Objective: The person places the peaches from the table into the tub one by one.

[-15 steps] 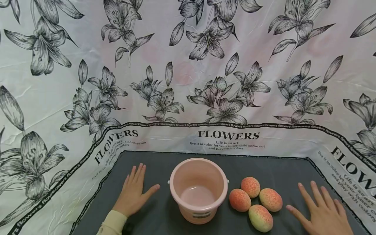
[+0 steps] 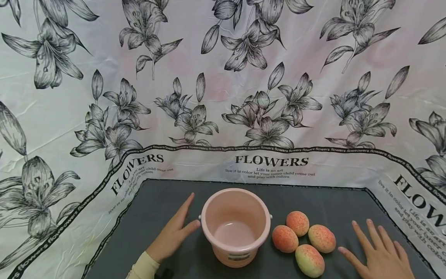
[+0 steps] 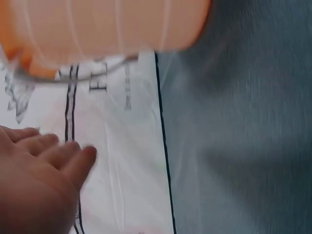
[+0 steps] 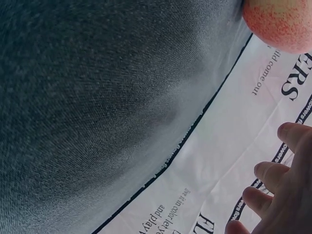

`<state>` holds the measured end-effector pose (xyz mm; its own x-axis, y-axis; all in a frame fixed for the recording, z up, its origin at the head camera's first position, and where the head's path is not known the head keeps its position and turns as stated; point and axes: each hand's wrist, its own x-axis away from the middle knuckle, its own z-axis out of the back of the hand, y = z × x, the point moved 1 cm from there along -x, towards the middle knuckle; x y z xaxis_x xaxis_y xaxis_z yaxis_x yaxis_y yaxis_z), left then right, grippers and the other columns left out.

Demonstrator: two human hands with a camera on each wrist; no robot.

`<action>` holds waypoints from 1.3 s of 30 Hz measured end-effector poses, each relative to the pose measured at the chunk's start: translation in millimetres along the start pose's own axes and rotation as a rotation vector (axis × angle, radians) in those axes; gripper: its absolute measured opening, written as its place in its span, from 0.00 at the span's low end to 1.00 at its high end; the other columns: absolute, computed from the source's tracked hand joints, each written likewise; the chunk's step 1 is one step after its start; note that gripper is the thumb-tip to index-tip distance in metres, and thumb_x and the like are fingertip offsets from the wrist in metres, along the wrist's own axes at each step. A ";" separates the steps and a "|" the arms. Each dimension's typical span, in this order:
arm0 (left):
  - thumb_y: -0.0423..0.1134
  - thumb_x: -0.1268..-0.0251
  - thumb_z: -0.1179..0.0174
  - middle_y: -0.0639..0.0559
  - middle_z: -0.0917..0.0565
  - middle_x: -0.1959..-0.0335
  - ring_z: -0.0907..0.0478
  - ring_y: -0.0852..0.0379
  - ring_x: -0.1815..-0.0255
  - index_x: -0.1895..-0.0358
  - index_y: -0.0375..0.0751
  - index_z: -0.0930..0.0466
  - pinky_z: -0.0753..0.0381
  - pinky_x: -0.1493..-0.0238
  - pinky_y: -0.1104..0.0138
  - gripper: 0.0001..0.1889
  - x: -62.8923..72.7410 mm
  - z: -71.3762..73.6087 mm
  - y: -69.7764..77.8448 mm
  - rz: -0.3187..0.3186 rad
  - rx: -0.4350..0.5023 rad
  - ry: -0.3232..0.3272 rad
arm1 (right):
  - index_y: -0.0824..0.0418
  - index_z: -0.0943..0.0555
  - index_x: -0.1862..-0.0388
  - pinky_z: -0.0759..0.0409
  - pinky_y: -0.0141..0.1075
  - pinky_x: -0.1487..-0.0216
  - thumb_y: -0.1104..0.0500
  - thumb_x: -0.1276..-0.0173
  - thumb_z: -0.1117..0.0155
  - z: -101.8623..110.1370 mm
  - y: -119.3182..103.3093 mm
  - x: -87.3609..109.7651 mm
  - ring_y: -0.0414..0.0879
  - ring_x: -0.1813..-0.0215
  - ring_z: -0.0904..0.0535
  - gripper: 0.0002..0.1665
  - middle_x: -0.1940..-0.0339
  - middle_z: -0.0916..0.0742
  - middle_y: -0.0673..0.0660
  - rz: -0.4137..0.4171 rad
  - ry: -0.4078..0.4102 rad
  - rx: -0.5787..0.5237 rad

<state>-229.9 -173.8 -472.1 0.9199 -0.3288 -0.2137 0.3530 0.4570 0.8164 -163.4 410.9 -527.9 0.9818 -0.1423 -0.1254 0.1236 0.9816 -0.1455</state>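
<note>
A pink plastic bucket [image 2: 240, 254] stands upright in the middle of the dark grey surface, with nothing inside it. My left hand [image 2: 174, 234] is turned on edge just left of the bucket, fingers straight and thumb close to the rim; whether the thumb touches cannot be told. In the left wrist view the bucket's side [image 3: 107, 29] and its thin handle [image 3: 73, 79] appear near that hand [image 3: 44, 180]. Right of the bucket lie several peaches [image 2: 309, 260], red-orange and yellow-green. My right hand [image 2: 383, 255] is spread beside them, holding nothing; one peach [image 4: 280, 22] shows in the right wrist view.
The dark grey mat [image 2: 188, 186] is bordered by a white cloth [image 2: 195, 166] printed with black lilies and lettering, which continues upward behind it. A small dark object [image 2: 166, 273] sits under the left sleeve at the bottom edge.
My left hand has moved right toward the bucket and turned from palm-down onto its edge. The right hand has shifted slightly. Bucket and peaches have stayed put.
</note>
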 end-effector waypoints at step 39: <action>0.56 0.58 0.10 0.65 0.55 0.09 0.53 0.48 0.08 0.10 0.72 0.63 0.41 0.20 0.29 0.77 -14.6 -35.2 18.2 -0.113 0.161 -0.095 | 0.54 0.24 0.20 0.15 0.51 0.46 0.40 0.53 0.08 -20.2 -120.1 51.9 0.13 0.17 0.57 0.61 0.12 0.32 0.43 0.547 0.351 -0.294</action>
<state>-230.8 -131.6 -473.0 0.8529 -0.4508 -0.2634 0.4144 0.2775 0.8667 -130.2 283.1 -536.7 0.7817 0.2794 -0.5576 -0.4659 0.8560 -0.2242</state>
